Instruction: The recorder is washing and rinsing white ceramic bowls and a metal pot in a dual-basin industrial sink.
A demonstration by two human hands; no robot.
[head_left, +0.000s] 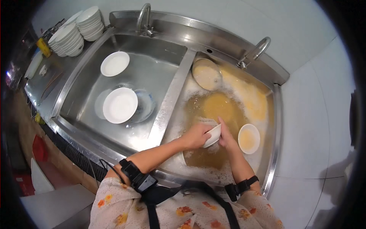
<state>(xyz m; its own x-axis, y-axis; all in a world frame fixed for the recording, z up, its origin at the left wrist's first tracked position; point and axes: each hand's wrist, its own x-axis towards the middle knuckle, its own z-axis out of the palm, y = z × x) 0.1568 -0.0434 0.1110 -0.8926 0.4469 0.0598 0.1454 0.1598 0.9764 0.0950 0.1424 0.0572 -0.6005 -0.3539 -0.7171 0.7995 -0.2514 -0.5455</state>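
Over the soapy right basin, my left hand [196,136] grips the left side of a small white bowl [214,136], which is tipped on edge. My right hand [226,136] is on the bowl's other side, its fingers partly hidden behind it. Cloudy brownish water [200,160] with foam lies beneath both hands. To their right floats another white bowl [248,138] with yellowish liquid inside. Farther back, a round dish [206,75] sits tilted in the suds. A round yellowish shape [218,106], apparently a sunken bowl, shows under the water.
A steel divider [171,100] separates the basins. In the left basin's clear water are two white bowls [120,105] and a submerged blue-patterned dish [145,104]. Two curved faucets [145,20] rise behind. Stacked white bowls [70,38] stand on the left counter; a tiled wall [306,123] bounds the right.
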